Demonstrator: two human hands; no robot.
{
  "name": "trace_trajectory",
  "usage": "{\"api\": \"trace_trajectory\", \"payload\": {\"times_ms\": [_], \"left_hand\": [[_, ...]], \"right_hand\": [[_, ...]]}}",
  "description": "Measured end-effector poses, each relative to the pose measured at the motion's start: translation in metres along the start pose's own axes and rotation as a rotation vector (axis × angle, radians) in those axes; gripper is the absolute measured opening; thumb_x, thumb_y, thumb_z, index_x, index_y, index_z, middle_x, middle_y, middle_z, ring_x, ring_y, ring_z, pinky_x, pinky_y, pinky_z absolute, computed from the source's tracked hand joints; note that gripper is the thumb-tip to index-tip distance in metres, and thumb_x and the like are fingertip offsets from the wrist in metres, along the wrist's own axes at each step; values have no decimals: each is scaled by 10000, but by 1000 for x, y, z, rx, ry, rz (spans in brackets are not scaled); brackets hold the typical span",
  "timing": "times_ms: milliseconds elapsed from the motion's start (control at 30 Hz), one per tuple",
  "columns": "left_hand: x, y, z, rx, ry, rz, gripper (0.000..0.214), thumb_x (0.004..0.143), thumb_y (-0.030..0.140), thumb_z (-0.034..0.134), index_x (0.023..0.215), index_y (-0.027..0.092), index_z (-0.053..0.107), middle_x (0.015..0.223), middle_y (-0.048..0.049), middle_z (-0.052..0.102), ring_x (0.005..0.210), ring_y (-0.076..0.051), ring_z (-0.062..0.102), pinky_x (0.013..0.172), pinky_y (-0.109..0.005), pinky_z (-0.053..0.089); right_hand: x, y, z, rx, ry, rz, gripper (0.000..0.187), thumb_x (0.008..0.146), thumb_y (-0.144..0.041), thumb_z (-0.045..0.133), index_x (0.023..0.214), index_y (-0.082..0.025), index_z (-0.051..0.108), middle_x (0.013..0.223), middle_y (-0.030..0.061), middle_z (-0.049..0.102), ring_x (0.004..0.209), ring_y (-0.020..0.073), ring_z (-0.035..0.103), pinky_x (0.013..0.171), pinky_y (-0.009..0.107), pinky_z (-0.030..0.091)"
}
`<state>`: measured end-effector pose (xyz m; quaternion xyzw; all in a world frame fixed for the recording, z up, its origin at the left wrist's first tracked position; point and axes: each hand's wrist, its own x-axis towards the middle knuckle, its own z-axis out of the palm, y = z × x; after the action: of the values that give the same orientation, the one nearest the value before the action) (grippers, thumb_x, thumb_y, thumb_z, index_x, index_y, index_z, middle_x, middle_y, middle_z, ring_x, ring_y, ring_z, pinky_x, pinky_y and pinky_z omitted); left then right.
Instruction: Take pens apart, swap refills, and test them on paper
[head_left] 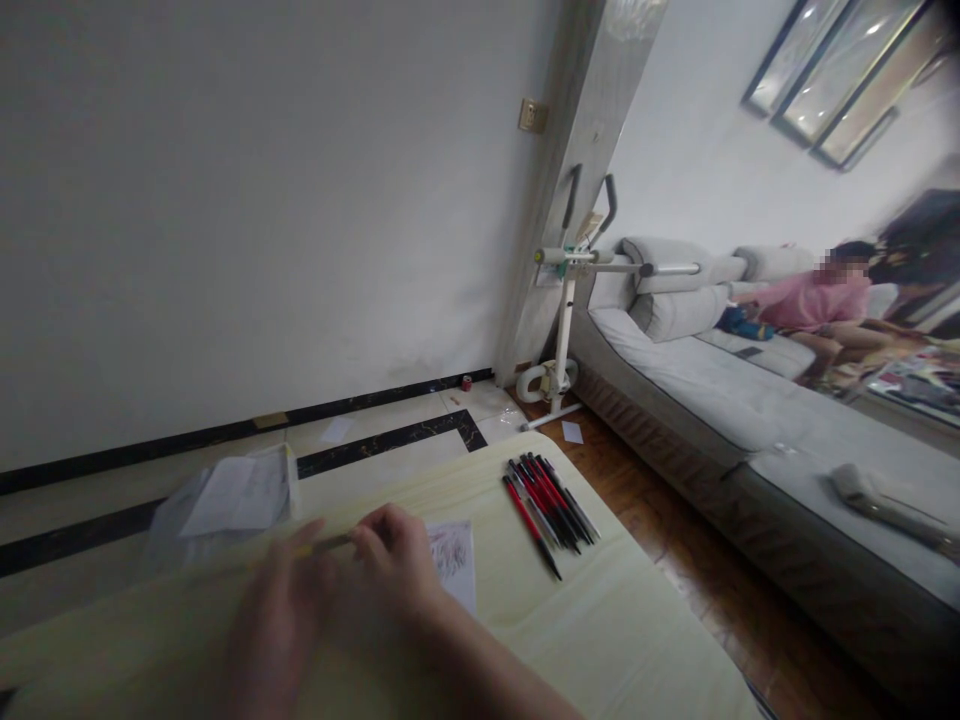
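My right hand is closed, its fingertips pinching one end of a thin pen-like stick, dark with a yellowish part. The stick's other end reaches my left hand, which is smeared by motion, so its grip on it does not show clearly. Both hands are above the pale table. Partly behind my right wrist lies a white paper with dark scribbles. To the right, a bunch of red, black and grey pens lies side by side on the tabletop.
A translucent bin with white paper in it stands beyond the table's far left edge. White exercise equipment stands by the wall corner. A grey sofa runs along the right, where a person in pink sits.
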<state>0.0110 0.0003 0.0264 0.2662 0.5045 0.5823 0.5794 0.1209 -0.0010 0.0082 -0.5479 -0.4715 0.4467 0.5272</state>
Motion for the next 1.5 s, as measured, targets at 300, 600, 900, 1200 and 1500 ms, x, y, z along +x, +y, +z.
{"api": "trace_trajectory", "payload": {"times_ms": [300,600,900,1200,1500], "left_hand": [[-1,-7,-4,-24,-96,-80,404,579,490,663,849,189,650,541,2,539,489,-137,476,467,-268,424],[-2,-12,-8,-98,-167,-68,381,708,463,568,899,138,618,521,9,511,464,-96,456,474,-220,369],[2,-16,-13,-132,-239,-52,357,766,438,514,940,139,602,520,28,488,449,-73,441,471,-208,335],[0,-27,-25,-142,-322,-40,476,751,515,483,955,104,613,556,11,500,450,-71,454,466,-218,341],[1,-29,-29,-188,-404,-60,519,730,534,493,980,99,629,564,-3,515,469,-77,477,483,-228,362]], "right_hand": [[0,6,-4,-115,41,-87,176,789,-322,505,709,-173,554,556,-33,499,533,100,453,504,206,348],[-2,9,-2,-135,48,-130,237,789,-351,489,636,-173,517,539,-34,478,526,106,429,504,219,328],[0,11,-1,-184,43,-149,287,811,-376,461,602,-180,481,515,-38,483,502,105,443,503,221,329],[-11,11,0,-404,46,-122,348,827,-416,431,581,-175,481,481,-38,446,463,110,403,464,234,293],[-19,6,2,-508,82,-160,419,841,-437,415,513,-180,456,460,-28,425,442,110,395,447,249,283]]}}
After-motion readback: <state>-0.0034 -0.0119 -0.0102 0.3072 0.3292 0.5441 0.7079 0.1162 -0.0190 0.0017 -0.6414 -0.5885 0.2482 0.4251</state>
